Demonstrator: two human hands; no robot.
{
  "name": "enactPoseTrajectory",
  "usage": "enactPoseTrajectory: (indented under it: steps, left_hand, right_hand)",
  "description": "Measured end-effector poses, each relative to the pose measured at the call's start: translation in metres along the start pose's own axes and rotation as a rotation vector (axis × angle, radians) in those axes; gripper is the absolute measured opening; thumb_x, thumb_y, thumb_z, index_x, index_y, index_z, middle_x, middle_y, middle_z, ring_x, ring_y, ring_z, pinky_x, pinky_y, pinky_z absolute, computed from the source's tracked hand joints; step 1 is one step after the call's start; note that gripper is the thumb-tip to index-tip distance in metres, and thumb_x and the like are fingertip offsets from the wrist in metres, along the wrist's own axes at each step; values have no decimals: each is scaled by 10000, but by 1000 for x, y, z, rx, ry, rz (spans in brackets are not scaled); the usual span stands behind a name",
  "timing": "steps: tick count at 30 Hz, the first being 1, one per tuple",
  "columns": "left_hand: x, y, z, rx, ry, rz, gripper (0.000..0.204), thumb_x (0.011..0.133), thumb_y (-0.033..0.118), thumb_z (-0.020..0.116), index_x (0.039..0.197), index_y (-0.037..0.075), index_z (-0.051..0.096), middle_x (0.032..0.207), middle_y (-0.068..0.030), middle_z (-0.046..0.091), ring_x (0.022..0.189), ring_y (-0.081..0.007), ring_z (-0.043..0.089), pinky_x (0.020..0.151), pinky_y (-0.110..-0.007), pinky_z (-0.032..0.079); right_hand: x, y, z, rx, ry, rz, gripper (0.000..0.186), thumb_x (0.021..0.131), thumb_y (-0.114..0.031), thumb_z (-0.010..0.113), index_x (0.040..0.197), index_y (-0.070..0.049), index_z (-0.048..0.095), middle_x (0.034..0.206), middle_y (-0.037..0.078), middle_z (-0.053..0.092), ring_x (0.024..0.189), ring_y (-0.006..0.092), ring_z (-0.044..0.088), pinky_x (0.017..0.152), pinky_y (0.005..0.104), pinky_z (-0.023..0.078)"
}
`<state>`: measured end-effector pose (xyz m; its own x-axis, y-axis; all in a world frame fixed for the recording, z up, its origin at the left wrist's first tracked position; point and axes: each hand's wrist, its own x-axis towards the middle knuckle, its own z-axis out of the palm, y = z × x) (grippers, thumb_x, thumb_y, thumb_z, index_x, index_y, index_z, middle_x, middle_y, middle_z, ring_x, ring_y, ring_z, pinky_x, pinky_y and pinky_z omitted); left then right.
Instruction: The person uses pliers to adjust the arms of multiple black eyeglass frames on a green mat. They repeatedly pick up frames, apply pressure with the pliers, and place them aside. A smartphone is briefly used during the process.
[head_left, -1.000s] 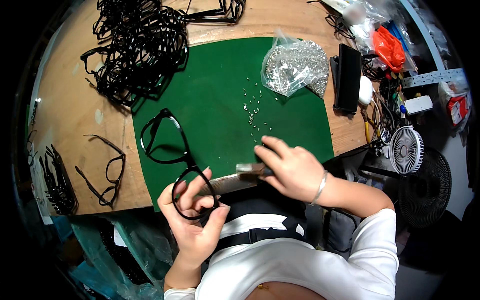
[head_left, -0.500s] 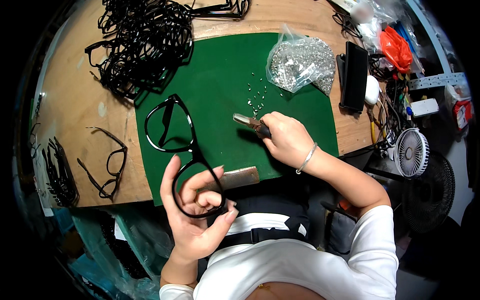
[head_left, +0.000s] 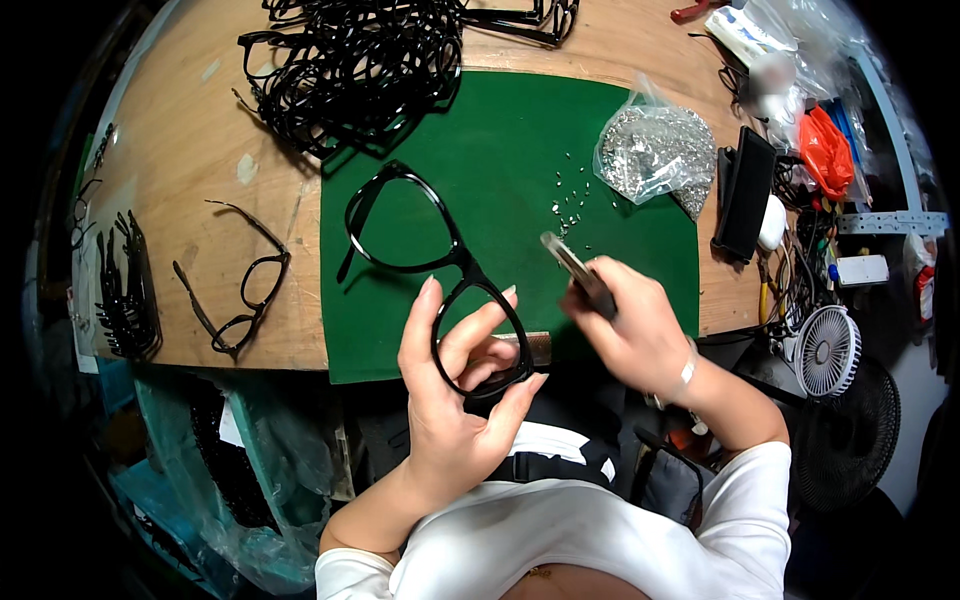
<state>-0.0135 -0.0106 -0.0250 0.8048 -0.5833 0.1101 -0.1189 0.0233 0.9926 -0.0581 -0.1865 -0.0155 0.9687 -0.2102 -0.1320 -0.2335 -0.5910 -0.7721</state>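
Observation:
My left hand (head_left: 450, 420) grips a black glasses frame (head_left: 462, 256) by the rim, the frame reaching over the green mat (head_left: 510, 140). My right hand (head_left: 640, 320) is closed on pliers (head_left: 577, 270) with a dark handle, their metal tip pointing up-left near scattered small silver pieces (head_left: 567, 215). A clear bag of similar silver pieces (head_left: 650, 150) lies at the mat's upper right. A textured metal strip (head_left: 538, 347) sits at the mat's front edge, partly hidden behind my left hand and the frame.
A tangled pile of black frames (head_left: 350, 80) lies at the back; another frame (head_left: 262, 285) and stacked black pieces (head_left: 128, 290) are on the wooden table (head_left: 190, 140) at left. At right are a black stand (head_left: 745, 195), orange bag (head_left: 825, 150), cables, tools and a white fan (head_left: 828, 350).
My right hand and the pliers have moved away from the metal strip, up toward the scattered pieces, with the tip now angled upward. The whole view has shifted as the head moved.

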Motion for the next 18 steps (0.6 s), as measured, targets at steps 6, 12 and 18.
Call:
enactPoseTrajectory:
  steps: [6, 12, 18]
  left_hand:
    - [-3, 6, 10, -43, 46, 3, 885, 682, -108, 586, 1333, 70, 13, 1224, -164, 406, 932, -136, 498, 828, -256, 457]
    - [0, 5, 13, -6, 59, 73, 851, 685, -120, 589, 1314, 19, 32, 1209, -226, 409, 909, -187, 531, 784, -271, 485]
    - [12, 24, -1, -425, -126, -203, 833, 724, -96, 579, 1315, 41, 8, 1228, -207, 408, 1023, -220, 511, 862, -332, 454]
  right_hand:
    - [-21, -29, 9, 415, -29, -20, 162, 759, -83, 624, 831, 0, 505, 729, 99, 543, 652, 191, 552, 593, 270, 441]
    - [-14, -27, 6, 922, -230, 296, 205, 830, -202, 586, 851, -25, 487, 754, -9, 501, 676, 37, 438, 599, 193, 379]
    - [-11, -35, -6, 1005, -423, 327, 206, 833, -218, 575, 859, -33, 490, 764, -12, 493, 691, 58, 453, 631, 209, 399]
